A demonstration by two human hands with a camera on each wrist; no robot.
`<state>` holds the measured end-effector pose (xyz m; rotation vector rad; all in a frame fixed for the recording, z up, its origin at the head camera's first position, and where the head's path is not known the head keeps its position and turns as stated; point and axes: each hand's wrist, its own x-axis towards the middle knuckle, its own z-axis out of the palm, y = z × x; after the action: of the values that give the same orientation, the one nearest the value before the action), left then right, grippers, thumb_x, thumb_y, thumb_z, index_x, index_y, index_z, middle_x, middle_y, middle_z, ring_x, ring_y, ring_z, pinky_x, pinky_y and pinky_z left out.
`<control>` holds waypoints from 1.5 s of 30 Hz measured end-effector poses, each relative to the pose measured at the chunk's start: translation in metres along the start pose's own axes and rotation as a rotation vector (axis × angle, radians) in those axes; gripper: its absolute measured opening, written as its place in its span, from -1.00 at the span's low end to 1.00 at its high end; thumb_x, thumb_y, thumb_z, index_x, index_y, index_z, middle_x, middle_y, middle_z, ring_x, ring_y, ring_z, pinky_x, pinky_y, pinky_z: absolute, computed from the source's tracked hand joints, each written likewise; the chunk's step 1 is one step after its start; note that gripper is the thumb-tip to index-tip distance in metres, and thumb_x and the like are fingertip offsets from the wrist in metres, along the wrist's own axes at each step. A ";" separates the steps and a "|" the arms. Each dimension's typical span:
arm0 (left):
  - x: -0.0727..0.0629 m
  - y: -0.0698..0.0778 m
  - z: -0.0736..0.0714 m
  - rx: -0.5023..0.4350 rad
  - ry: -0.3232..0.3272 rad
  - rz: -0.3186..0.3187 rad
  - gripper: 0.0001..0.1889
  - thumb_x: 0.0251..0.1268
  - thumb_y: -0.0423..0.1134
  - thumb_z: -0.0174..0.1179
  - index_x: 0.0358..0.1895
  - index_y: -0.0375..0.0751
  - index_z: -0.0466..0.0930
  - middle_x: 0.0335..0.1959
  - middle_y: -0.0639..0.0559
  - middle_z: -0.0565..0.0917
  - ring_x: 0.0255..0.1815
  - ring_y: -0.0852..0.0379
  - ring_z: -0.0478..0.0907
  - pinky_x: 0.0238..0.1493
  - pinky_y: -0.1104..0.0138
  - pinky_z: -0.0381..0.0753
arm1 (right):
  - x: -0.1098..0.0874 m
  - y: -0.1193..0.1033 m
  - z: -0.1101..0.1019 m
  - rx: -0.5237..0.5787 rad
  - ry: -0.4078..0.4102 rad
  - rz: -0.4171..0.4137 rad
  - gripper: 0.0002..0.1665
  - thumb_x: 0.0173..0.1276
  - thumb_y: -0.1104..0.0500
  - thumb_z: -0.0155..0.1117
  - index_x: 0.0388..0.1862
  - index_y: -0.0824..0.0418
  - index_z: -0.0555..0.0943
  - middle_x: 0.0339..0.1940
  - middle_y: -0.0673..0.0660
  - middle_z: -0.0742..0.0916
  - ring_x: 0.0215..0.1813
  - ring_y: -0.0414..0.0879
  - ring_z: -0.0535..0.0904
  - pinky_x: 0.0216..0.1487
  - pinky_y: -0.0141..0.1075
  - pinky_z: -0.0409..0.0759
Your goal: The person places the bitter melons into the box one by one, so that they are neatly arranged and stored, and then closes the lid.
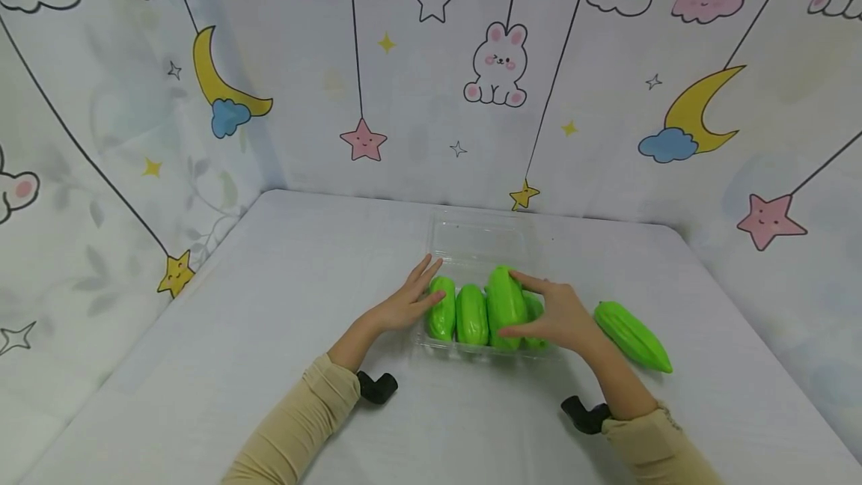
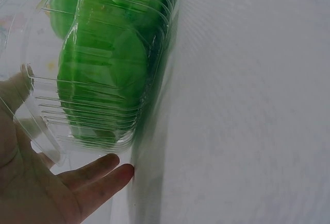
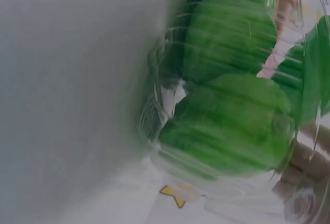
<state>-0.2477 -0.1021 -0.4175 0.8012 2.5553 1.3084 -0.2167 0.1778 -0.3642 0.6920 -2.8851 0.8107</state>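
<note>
Several glossy green ridged gourds stand side by side in a clear plastic clamshell box [image 1: 458, 350]. My right hand [image 1: 566, 313] holds one gourd [image 1: 506, 305] between fingers at its far end and thumb near its front end; this gourd sits higher than its neighbours. Partly hidden behind the right thumb is the rightmost gourd [image 1: 534, 309]. At the box's left side my left hand [image 1: 400, 307] has its fingers extended, with the thumb over the leftmost gourd [image 1: 441, 313]. In the left wrist view, the left fingers [image 2: 98, 180] spread along the box's ribbed wall.
Another green gourd [image 1: 633, 337] lies on the white table [image 1: 303, 268] right of the box, beside the right forearm. The box's clear lid [image 1: 478, 239] is folded back toward the patterned wall. Black wrist-worn pieces [image 1: 378, 388] jut from both wrists.
</note>
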 end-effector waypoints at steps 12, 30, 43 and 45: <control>0.000 0.000 0.000 0.004 -0.001 -0.001 -0.33 0.45 0.02 -0.19 0.47 -0.08 -0.27 0.46 -0.14 -0.38 0.44 -0.12 -0.36 0.29 -0.14 -0.08 | 0.009 -0.014 0.015 0.044 0.027 -0.014 0.18 -0.30 -0.34 0.49 0.30 0.17 0.37 0.14 0.25 0.55 0.18 0.16 0.42 0.05 0.09 0.42; -0.001 -0.001 0.000 -0.015 -0.006 -0.006 -0.33 0.45 0.03 -0.19 0.47 0.01 -0.28 0.46 -0.08 -0.38 0.44 -0.11 -0.35 0.29 -0.13 -0.07 | 0.022 -0.027 0.031 0.067 0.037 -0.067 0.18 -0.31 -0.36 0.48 0.28 0.22 0.39 0.15 0.24 0.54 0.14 0.14 0.47 0.03 0.01 0.47; 0.000 -0.002 0.001 -0.015 -0.006 -0.004 -0.33 0.44 0.06 -0.22 0.47 0.02 -0.29 0.46 -0.10 -0.38 0.44 -0.10 -0.36 0.28 -0.13 -0.06 | 0.029 -0.034 0.038 0.056 0.024 -0.023 0.20 -0.32 -0.39 0.46 0.28 0.20 0.39 0.16 0.21 0.55 0.14 0.12 0.47 0.01 -0.01 0.49; 0.000 -0.001 0.001 -0.014 -0.006 -0.001 -0.33 0.44 0.06 -0.21 0.47 -0.01 -0.29 0.46 -0.13 -0.38 0.44 -0.10 -0.37 0.28 -0.14 -0.06 | 0.029 -0.035 0.039 0.046 0.025 -0.021 0.19 -0.33 -0.39 0.47 0.28 0.20 0.39 0.16 0.21 0.55 0.14 0.12 0.47 0.01 -0.01 0.49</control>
<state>-0.2477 -0.1018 -0.4195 0.7992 2.5388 1.3201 -0.2257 0.1197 -0.3758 0.7106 -2.8403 0.8794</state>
